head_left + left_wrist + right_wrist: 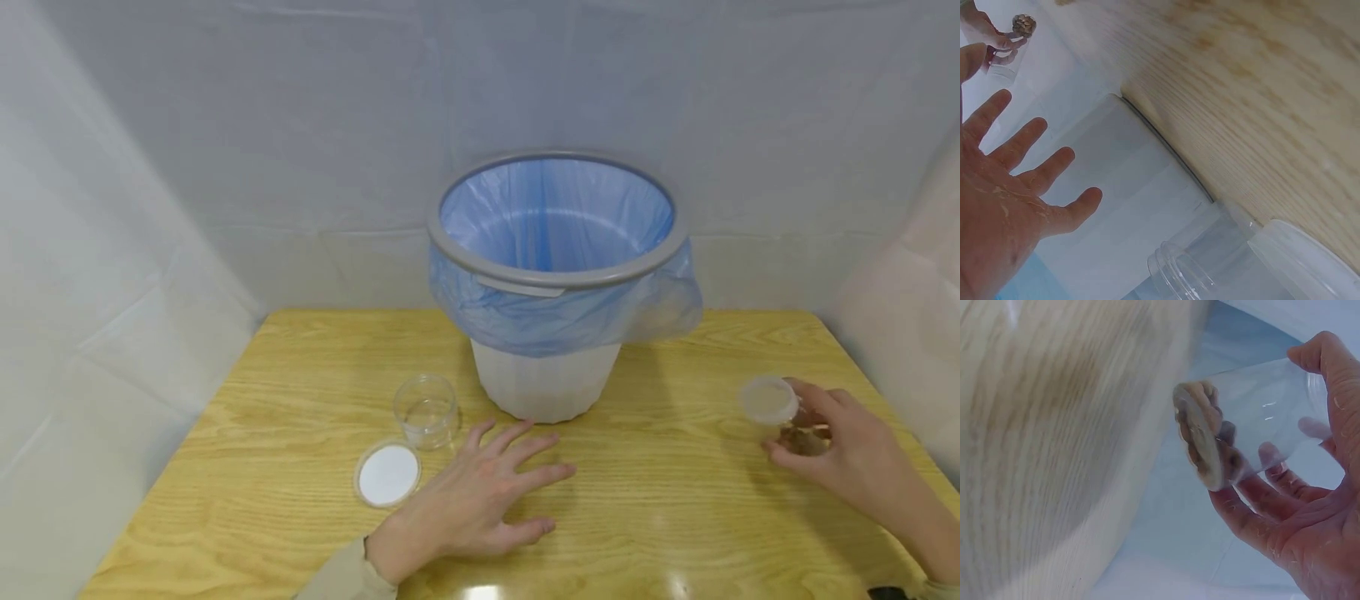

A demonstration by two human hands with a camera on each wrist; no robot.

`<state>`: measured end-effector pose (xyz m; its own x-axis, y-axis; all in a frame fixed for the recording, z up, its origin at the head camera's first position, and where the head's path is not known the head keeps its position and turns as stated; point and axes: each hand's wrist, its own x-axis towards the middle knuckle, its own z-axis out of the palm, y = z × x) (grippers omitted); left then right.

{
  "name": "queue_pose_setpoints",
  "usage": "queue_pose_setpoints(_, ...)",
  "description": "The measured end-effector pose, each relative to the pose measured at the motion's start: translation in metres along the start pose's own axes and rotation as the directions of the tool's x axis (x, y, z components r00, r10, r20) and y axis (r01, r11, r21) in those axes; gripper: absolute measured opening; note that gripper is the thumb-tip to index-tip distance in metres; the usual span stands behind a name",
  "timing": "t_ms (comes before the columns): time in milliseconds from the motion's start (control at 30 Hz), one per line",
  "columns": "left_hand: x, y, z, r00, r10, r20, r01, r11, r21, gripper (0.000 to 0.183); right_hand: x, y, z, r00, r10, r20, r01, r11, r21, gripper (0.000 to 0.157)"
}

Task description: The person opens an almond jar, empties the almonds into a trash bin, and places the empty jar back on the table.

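My right hand (862, 458) grips a clear plastic jar (1266, 412) with fingers and thumb around its side. Several brown, nut-like pieces (1200, 434) lie at the jar's bottom, and a translucent lid (768, 400) covers its top. In the right wrist view, the jar is raised off the wooden table. My left hand (480, 492) has its fingers spread, palm down, low over the table and holds nothing. Just beyond it stands an uncapped clear jar (426, 412) with no contents showing. A round lid (387, 475) with a white centre lies in front of that jar.
A white bin (547, 379) with a grey rim stands at the table's back middle, lined with a blue plastic bag (555, 217) folded over its edge. Pale sheeting (300, 125) hangs behind and along both sides of the wooden table (637, 517).
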<state>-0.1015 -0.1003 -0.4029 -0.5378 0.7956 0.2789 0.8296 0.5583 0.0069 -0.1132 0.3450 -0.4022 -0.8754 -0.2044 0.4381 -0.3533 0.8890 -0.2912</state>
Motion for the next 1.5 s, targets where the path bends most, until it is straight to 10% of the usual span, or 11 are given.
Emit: queue_pose_setpoints(1500, -0.001, 0.002, 0.002, 0.991, -0.103, -0.089, 0.081, 0.972, -0.223, 0.049, 0.007, -0.068, 0.035, 0.945, -0.327, 0.02, 0.321, 0.937, 0.135, 0.08)
